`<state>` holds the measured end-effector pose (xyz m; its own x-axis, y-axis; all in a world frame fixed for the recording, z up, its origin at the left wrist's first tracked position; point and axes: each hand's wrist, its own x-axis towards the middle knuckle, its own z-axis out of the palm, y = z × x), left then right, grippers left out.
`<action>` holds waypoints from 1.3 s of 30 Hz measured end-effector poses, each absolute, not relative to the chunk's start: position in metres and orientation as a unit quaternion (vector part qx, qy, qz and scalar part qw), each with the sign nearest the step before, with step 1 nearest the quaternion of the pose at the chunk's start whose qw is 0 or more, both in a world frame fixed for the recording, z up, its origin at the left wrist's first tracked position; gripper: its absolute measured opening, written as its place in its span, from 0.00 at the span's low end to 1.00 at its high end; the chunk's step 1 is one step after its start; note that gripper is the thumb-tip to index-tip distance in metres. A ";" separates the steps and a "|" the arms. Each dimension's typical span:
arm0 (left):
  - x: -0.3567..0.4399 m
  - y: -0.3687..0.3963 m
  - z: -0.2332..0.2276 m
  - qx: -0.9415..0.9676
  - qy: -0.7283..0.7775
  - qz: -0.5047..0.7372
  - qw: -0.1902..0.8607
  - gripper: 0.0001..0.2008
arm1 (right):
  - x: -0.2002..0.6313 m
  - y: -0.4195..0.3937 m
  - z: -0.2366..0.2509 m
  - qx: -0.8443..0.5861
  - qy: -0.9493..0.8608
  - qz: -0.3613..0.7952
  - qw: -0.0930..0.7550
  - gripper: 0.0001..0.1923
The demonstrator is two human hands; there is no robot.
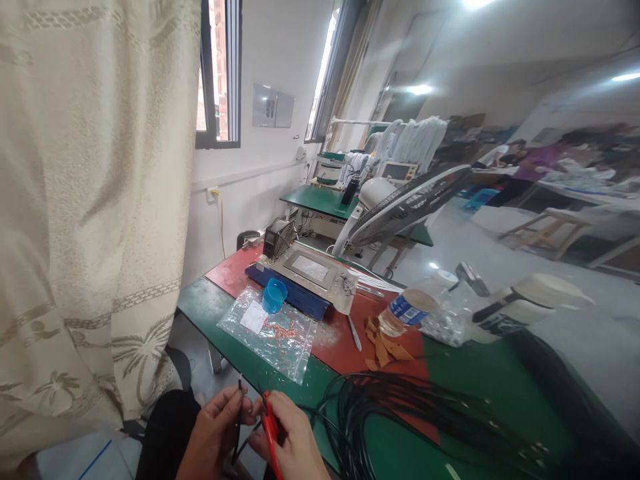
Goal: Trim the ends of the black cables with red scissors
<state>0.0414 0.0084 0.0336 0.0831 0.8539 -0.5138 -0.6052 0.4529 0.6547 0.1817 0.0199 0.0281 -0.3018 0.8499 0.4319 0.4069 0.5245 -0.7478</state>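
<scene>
While the left hand (213, 430) pinches a thin black wire (239, 400) upright at the table's (210, 310) near edge, the right hand (295, 440) grips red-handled pliers (271, 433) just beside it.

Head cam, tilted fwd/down over bench (240, 347); hands (250, 433) barely in frame, prob. close.
</scene>
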 end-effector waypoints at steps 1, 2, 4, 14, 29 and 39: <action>0.041 0.008 0.033 0.139 0.452 0.504 0.723 0.11 | 0.184 0.019 0.029 -0.425 -0.745 0.323 0.399 0.09; 0.040 0.007 0.032 0.141 0.453 0.503 0.723 0.10 | 0.185 0.018 0.030 -0.432 -0.731 0.375 0.371 0.10; 0.040 0.007 0.033 0.145 0.453 0.503 0.722 0.09 | 0.188 0.017 0.029 -0.432 -0.703 0.466 0.318 0.13; 0.045 0.005 0.043 0.180 0.390 0.483 0.763 0.08 | 0.188 0.017 0.030 -0.366 -0.602 0.654 0.273 0.21; 0.046 0.006 0.024 0.243 0.505 0.487 0.670 0.13 | 0.189 0.007 0.063 -0.351 -0.506 0.736 0.281 0.27; 0.048 0.008 0.037 0.120 0.491 0.510 0.696 0.15 | 0.184 0.005 0.014 -0.455 -0.662 0.448 0.393 0.09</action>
<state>0.0476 0.0083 0.0374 -0.0017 0.8274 -0.5616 -0.5916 0.4519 0.6677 0.1843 0.0051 0.0144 -0.2779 0.9540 0.1127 0.2511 0.1854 -0.9500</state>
